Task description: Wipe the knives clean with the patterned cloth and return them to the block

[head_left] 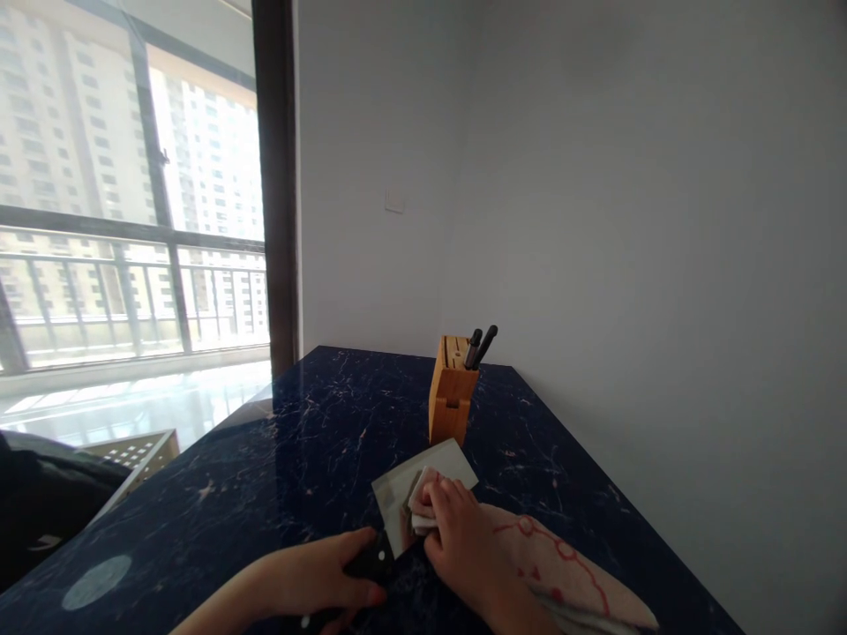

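Note:
My left hand [318, 578] grips the black handle [374, 563] of a wide steel cleaver, whose blade [397, 498] lies flat on the counter and points away from me. My right hand [456, 549] holds a folded white-and-pink cloth [422, 503] down on the blade. The cloth and fingers hide the blade's middle. Under and beside my right forearm lies a pale pink towel with a red pattern [569, 564].
A bamboo knife block [451, 392] holding dark-handled knives stands behind the cleaver on the dark blue marble counter [225, 503]. A wall runs along the right side. At the left are a black bag-like object [46, 503] and a perforated metal item [136, 451], with a large window [132, 212] beyond.

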Demonstrator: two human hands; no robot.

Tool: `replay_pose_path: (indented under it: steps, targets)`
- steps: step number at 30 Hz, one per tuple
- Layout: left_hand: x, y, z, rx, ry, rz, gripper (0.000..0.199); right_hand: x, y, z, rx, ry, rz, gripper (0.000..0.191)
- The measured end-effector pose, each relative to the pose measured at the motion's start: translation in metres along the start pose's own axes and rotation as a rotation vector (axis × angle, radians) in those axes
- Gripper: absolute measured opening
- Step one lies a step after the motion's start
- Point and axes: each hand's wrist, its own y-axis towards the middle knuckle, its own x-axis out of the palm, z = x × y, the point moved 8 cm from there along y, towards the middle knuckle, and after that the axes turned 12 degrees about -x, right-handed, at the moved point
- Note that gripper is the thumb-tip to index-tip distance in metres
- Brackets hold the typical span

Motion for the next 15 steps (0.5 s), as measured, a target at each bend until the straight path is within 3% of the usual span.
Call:
replay_pose_path:
  steps: [5, 12, 15]
  targets:
    - [-0.002, -0.001, 0.003, 0.000, -0.031, 0.031, 0.030, 0.002, -0.002, -0.012, -0.046, 0.072, 0.021, 0.036]
    - [-0.002, -0.009, 0.012, -0.015, 0.066, 0.080, 0.026, -0.005, -0.001, 0.032, 0.112, -0.104, 0.044, 0.037]
    - [-0.003, -0.013, 0.014, -0.028, 0.087, 0.090, 0.029, -0.008, -0.003, 0.040, 0.158, -0.141, 0.052, 0.040]
